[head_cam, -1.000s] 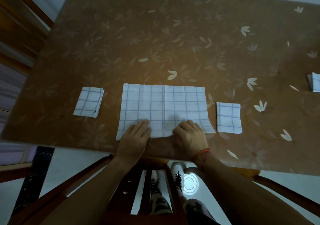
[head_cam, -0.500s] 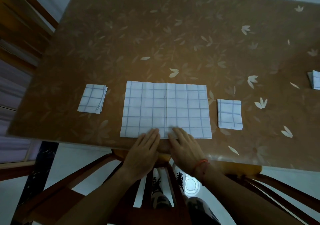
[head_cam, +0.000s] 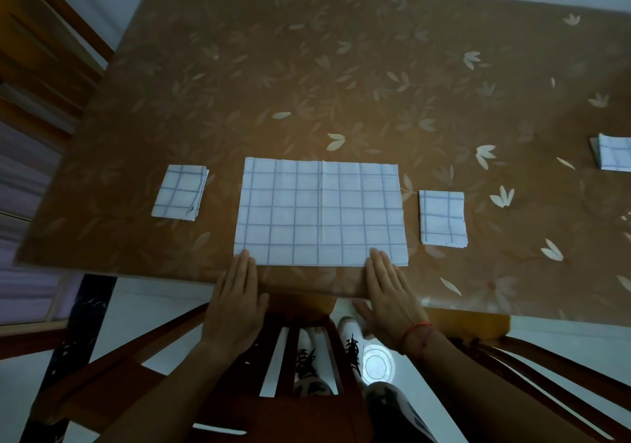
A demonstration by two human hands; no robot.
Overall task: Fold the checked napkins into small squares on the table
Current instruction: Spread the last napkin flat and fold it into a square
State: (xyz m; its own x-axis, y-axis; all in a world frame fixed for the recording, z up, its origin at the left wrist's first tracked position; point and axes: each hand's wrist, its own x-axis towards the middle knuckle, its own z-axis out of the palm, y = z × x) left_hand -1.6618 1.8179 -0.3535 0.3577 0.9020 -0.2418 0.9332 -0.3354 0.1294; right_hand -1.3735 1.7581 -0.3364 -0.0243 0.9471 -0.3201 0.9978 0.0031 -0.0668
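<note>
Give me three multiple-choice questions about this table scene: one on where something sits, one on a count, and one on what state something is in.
1. Where does the big napkin lie?
A) between two small folded squares
B) on a chair seat
C) at the table's far edge

2. How many small folded squares show on the table?
A) one
B) three
C) six

3. What state is the big napkin in?
A) crumpled into a ball
B) rolled into a tube
C) spread flat

Answers:
1 A, one square lies on each side of it, both apart from it.
2 B, those two plus a third square, cut off by the picture's edge.
3 C, it lies flat on the table with a crease down its middle.
</note>
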